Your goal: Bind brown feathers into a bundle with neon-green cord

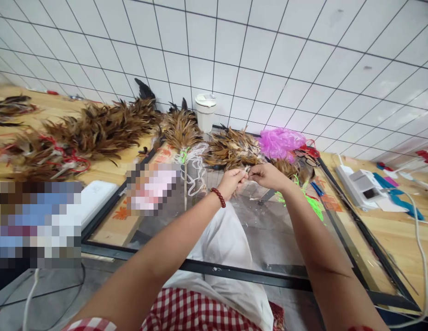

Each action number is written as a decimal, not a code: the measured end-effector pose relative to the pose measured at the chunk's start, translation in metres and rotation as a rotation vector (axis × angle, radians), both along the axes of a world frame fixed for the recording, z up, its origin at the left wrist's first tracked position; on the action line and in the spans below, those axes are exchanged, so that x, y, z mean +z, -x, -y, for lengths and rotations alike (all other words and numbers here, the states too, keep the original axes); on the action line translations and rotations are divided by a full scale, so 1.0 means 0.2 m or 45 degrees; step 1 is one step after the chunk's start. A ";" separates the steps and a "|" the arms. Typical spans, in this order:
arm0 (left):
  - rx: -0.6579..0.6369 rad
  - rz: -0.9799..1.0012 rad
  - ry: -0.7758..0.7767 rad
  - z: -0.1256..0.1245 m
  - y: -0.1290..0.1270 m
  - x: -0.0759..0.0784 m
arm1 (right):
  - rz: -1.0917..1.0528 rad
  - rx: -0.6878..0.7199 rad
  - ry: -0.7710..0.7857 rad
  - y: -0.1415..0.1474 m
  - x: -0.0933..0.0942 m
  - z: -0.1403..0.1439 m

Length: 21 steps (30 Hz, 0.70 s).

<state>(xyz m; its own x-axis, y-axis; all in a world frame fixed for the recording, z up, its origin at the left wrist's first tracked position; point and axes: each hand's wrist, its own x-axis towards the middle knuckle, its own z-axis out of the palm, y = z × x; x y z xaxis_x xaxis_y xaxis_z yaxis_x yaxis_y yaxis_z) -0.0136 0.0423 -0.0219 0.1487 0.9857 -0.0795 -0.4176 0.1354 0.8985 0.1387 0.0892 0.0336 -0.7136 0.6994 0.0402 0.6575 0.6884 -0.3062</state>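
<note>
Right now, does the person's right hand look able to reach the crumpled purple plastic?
Probably yes: the purple plastic lies just beyond the right hand, with only some brown feathers between. That hand, however, looks pinched shut beside the left hand.

The left hand (232,183) and the right hand (267,175) are bare; 1 bracelet (218,197) of small, round, dark red beads circles the left wrist (223,190). The top (186,309) is checked in 2 colours, red and white, and its left sleeve (91,324), in matching check, leaves the forearm (165,259) uncovered. White, loosely creased cloth (246,299) covers the legs.
</note>
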 end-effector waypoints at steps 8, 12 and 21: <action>0.108 -0.703 -0.302 -0.01 -0.01 -0.05 | 0.283 0.148 -0.408 0.06 0.17 0.18; -0.196 -0.672 -0.468 0.02 -0.02 -0.06 | 0.045 0.123 -0.329 -0.02 0.15 0.09; 0.291 -0.666 -0.237 -0.02 -0.03 -0.07 | 0.234 0.069 -0.376 0.03 0.08 0.10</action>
